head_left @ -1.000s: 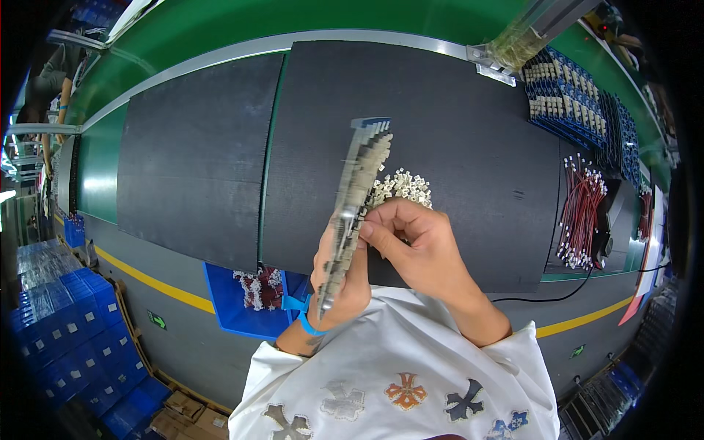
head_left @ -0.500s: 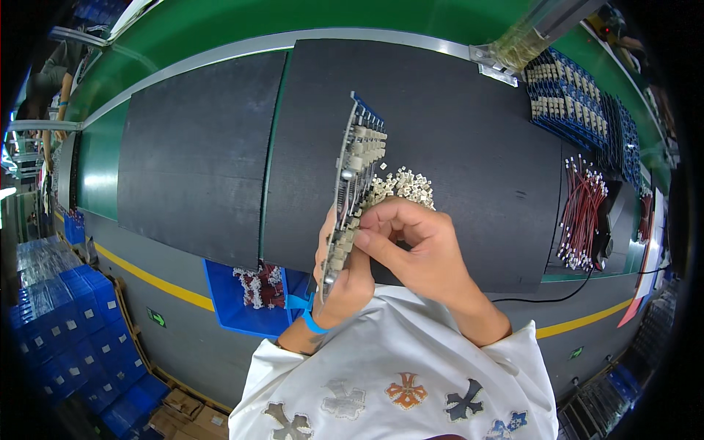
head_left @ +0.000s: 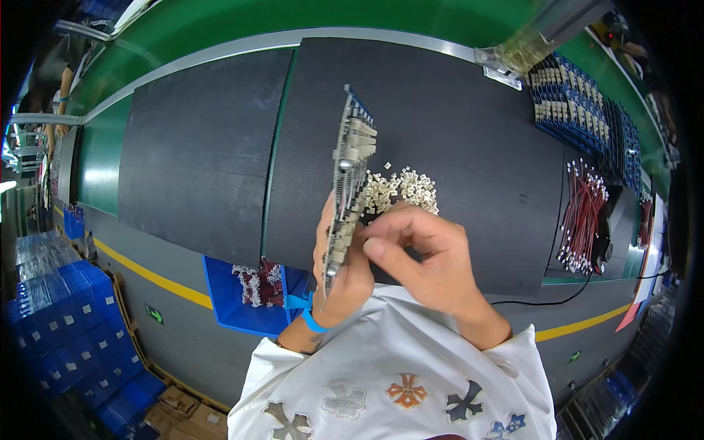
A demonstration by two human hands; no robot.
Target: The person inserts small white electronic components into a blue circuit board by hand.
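Observation:
My left hand is wrapped round the lower end of a circuit board, which stands on edge, seen nearly side-on. Rows of cream connectors and dark parts fill the board's right face. Just right of it, my right hand has thumb and forefinger drawn into a pinch; whatever is between the tips is too small to make out. Beyond that hand lies a loose pile of small cream connectors on the black mat, partly hidden by my fingers and the board.
At the far right stand blue circuit boards in stacks. Nearer lies a bundle of red wires with white ends. A blue bin holding red-and-white wire pieces sits below the table edge at left. A metal post rises at the back right.
My right hand has drawn slightly right and away from the board's face. The board has turned a little more edge-on, its top shifting left, still in my left hand.

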